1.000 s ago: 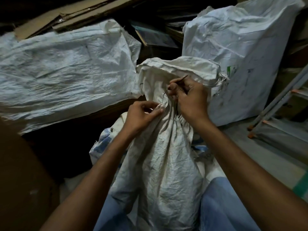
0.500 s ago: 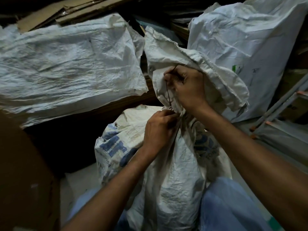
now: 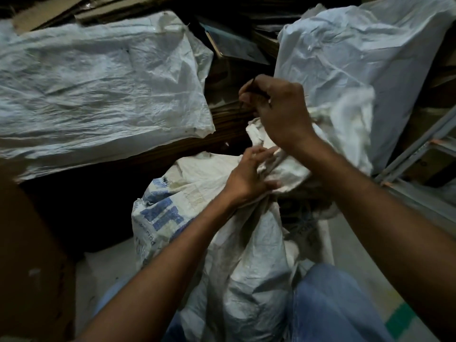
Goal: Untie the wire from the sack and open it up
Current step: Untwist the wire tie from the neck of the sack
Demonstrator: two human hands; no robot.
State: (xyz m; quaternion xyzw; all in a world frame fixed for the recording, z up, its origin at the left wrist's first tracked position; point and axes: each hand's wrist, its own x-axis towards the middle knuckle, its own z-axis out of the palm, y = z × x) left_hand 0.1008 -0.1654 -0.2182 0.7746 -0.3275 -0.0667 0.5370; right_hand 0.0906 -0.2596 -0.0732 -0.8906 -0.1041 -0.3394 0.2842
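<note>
Risk: thin dark wire [image 3: 248,84], pinched by right hand [image 3: 280,112] fingers above the white woven plastic sack [image 3: 246,255] neck, may snag the weave; left hand [image 3: 249,177] fingers grip that neck, possibly trapping it.

Dim storeroom or goods store. Bulky white woven sacks fill the view: a crumpled sack [image 3: 98,90] lying at far left, a tall sack [image 3: 345,65] standing at far right, and a blue-printed sack [image 3: 222,243] in the near middle. Flattened cardboard [image 3: 49,11] lies along the far edge. A dark stack of flat sheets [image 3: 229,117] sits between the two far sacks. A brown cardboard box [image 3: 29,255] stands near left. At right, a grey metal frame [image 3: 414,149] with orange-tipped joints slants above the bare concrete floor [image 3: 365,255], which carries a green painted stripe [image 3: 404,319]. The goods are heaped close together, many touching.
</note>
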